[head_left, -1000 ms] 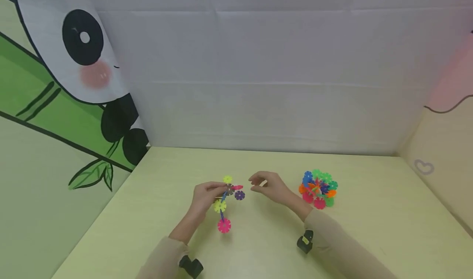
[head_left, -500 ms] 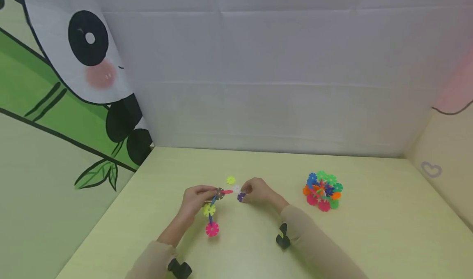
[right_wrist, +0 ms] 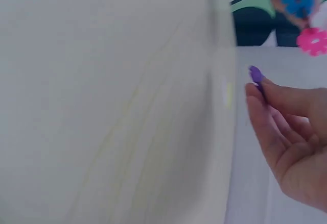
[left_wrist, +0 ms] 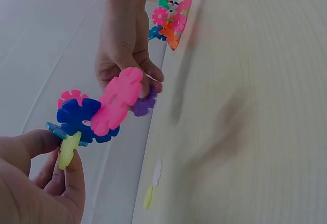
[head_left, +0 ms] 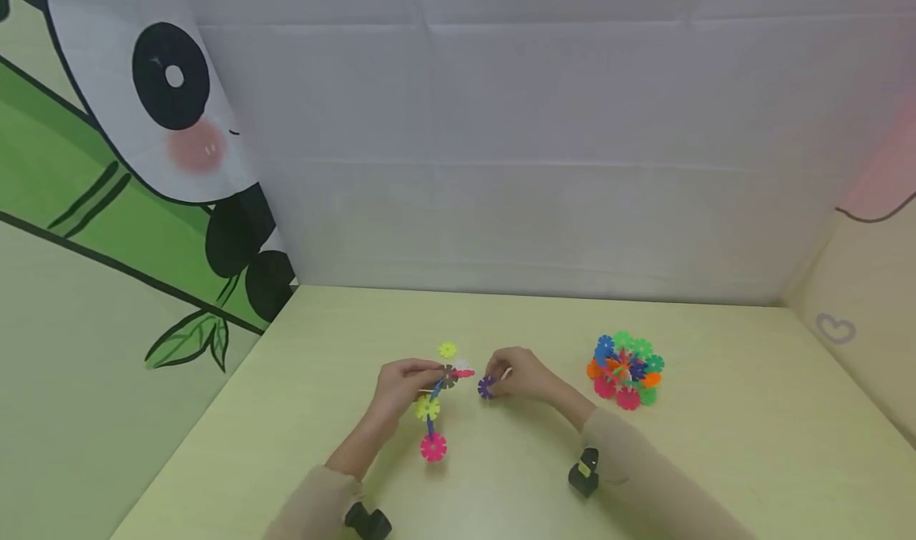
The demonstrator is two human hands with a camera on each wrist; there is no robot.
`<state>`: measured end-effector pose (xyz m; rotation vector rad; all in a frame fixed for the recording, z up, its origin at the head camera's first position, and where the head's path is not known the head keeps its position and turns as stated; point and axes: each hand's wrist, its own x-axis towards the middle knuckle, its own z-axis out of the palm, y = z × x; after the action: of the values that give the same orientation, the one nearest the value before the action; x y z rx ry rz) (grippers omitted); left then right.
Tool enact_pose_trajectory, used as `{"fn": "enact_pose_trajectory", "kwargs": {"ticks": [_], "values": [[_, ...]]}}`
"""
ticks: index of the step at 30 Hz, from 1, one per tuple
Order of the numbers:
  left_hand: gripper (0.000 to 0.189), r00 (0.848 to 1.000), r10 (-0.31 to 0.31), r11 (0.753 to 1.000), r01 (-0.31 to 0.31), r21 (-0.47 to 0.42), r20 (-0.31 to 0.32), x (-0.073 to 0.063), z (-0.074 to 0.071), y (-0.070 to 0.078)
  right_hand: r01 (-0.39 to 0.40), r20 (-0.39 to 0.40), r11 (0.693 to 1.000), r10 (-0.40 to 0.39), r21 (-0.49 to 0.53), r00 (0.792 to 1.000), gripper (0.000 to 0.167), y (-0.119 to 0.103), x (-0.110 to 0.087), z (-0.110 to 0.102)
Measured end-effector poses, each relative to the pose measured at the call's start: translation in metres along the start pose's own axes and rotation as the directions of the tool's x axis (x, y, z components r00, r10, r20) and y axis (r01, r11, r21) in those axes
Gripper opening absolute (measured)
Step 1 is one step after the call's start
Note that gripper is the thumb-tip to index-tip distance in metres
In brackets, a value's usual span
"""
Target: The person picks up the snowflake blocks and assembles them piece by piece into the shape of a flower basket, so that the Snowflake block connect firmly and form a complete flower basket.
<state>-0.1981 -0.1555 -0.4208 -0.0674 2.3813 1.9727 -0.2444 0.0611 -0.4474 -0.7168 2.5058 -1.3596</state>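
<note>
In the head view, my left hand point(head_left: 397, 389) pinches a chain of interlocked snowflake discs at its upper end. A grey disc point(head_left: 449, 376) sits by the fingertips, with a reddish-pink disc point(head_left: 464, 373) edge-on to its right. A yellow disc point(head_left: 428, 408) and a bright pink disc point(head_left: 432, 447) hang lower on the chain. My right hand point(head_left: 525, 377) pinches a loose purple snowflake disc point(head_left: 485, 387) between thumb and fingertips, a small gap to the right of the chain. The right wrist view shows this purple disc point(right_wrist: 256, 75) edge-on.
Behind the hands, a yellow disc point(head_left: 447, 351) and a white disc point(head_left: 461, 363) lie on the pale yellow table point(head_left: 343, 317). To the right stands a heap of multicoloured discs point(head_left: 624, 369). A white backdrop point(head_left: 529, 166) closes off the table's far edge.
My right hand has reached in, taken the purple disc and drawn it slightly right, apart from the chain. My left hand moved left with the chain, then back right.
</note>
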Motion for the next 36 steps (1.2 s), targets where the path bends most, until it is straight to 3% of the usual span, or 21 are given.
{"fn": "enact_pose_trajectory", "kwargs": {"ticks": [2, 5, 9, 15, 21, 36], "values": [[0.017, 1.0, -0.002, 1.0, 0.002, -0.004, 0.014, 0.0, 0.006, 0.0, -0.043, -0.05, 0.989, 0.05, 0.138, 0.997, 0.016, -0.001, -0.014, -0.007], [0.018, 0.999, 0.0, 1.0, 0.0, -0.01, 0.041, -0.001, 0.014, 0.002, -0.087, -0.11, 0.941, 0.129, 0.328, 0.986, 0.021, -0.004, -0.033, -0.016], [0.022, 0.997, 0.008, 1.0, -0.007, -0.009, 0.079, -0.002, 0.024, 0.004, -0.088, -0.143, 0.889, 0.168, 0.449, 0.975, 0.026, -0.01, -0.049, -0.023], [0.024, 0.994, 0.016, 1.0, -0.016, -0.007, 0.109, 0.0, 0.036, 0.005, -0.087, -0.179, 0.867, 0.197, 0.49, 0.964, 0.028, -0.015, -0.058, -0.023], [0.024, 0.992, 0.02, 1.0, -0.019, -0.008, 0.121, -0.001, 0.045, 0.006, -0.096, -0.204, 0.873, 0.216, 0.478, 0.955, 0.027, -0.015, -0.061, -0.023], [0.017, 0.997, 0.055, 0.998, -0.057, 0.038, 0.048, -0.007, 0.048, 0.003, -0.126, -0.29, 0.86, 0.299, 0.494, 0.909, 0.019, -0.018, -0.058, -0.006]]}}
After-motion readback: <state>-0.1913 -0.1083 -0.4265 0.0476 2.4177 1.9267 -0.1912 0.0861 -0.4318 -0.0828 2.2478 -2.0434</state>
